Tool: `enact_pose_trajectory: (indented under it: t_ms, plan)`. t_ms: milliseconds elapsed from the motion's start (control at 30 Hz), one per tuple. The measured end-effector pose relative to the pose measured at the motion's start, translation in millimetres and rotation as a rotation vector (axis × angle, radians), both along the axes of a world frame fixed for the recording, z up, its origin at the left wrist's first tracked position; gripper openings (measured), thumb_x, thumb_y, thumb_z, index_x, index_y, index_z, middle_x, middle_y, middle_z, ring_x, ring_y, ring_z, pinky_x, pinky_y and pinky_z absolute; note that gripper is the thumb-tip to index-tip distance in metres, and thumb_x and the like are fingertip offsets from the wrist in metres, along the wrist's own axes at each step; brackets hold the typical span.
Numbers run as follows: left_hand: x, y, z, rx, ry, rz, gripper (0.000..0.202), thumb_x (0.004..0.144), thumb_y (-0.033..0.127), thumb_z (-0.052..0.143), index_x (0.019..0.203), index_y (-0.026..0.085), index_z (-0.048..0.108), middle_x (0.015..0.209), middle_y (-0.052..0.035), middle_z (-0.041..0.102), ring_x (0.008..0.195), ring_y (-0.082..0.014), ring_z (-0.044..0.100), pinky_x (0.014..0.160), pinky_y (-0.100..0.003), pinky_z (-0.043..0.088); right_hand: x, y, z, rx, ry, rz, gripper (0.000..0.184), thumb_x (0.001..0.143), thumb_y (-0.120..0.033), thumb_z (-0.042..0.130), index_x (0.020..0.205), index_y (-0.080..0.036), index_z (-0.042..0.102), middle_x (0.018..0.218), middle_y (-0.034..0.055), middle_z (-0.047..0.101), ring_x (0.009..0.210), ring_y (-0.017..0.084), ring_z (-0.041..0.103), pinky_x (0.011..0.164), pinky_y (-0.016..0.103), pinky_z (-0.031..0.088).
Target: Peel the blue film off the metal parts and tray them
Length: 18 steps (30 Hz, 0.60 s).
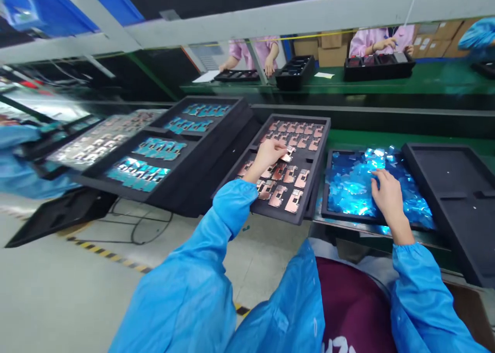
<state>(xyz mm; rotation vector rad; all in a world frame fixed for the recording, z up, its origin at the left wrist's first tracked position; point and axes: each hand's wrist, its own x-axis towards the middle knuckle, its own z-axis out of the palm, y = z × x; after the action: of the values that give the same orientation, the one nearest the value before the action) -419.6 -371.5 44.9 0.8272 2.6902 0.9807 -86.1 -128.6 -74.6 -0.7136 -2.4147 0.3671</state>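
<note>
Hands well apart above the green counter (386,136). Left hand (270,154) over the black tray (276,214) of copper-coloured plates, fingertips pinched on one plate (288,155) near its middle. Right hand (389,193) open, palm down, fingers resting on blue film scraps (348,182) heaped in the next tray (350,218).

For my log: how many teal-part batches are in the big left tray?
4 in the tray: farthest batch, second batch, third batch, nearest batch. None appears hidden.
</note>
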Motion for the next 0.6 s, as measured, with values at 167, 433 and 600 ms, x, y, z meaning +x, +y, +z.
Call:
enact_pose_trajectory:
  t_ms: [167, 433, 600]
  plan:
    - [12.8, -10.3, -8.6, -0.192, 0.349, -0.180, 0.027, 0.095, 0.026, 0.068, 0.118, 0.019, 0.081, 0.123, -0.0133, 0.075, 0.116, -0.0311, 0.070, 0.105, -0.040, 0.052, -0.9, -1.3, -4.0, 0.052, -0.047, 0.067, 0.041, 0.107, -0.026, 0.045, 0.138, -0.015, 0.068, 0.154, 0.0226, 0.065, 0.141, 0.037, 0.064, 0.114, 0.056, 0.056]
    - [25.8, -32.7, -0.5, -0.192, 0.444, -0.360, 0.035, 0.102, 0.027, 0.061, 0.130, 0.017, 0.078, 0.133, -0.0146, 0.076, 0.126, -0.0320, 0.067, 0.114, -0.045, 0.049, -2.5, -13.2, -12.1, 0.175, -0.042, 0.218, 0.049, 0.113, -0.040, 0.044, 0.150, -0.014, 0.063, 0.151, 0.0234, 0.068, 0.143, 0.039, 0.063, 0.123, 0.062, 0.047]
    - [10.2, -97.5, 52.6, -0.064, 0.588, -0.158, 0.035, 0.107, 0.036, 0.057, 0.132, 0.022, 0.077, 0.133, -0.0110, 0.077, 0.124, -0.0308, 0.067, 0.119, -0.048, 0.046, 0.8, -5.5, -18.1, 0.236, -0.078, 0.234, 0.050, 0.115, -0.040, 0.041, 0.150, -0.011, 0.063, 0.137, 0.0245, 0.074, 0.122, 0.039, 0.073, 0.105, 0.055, 0.058]
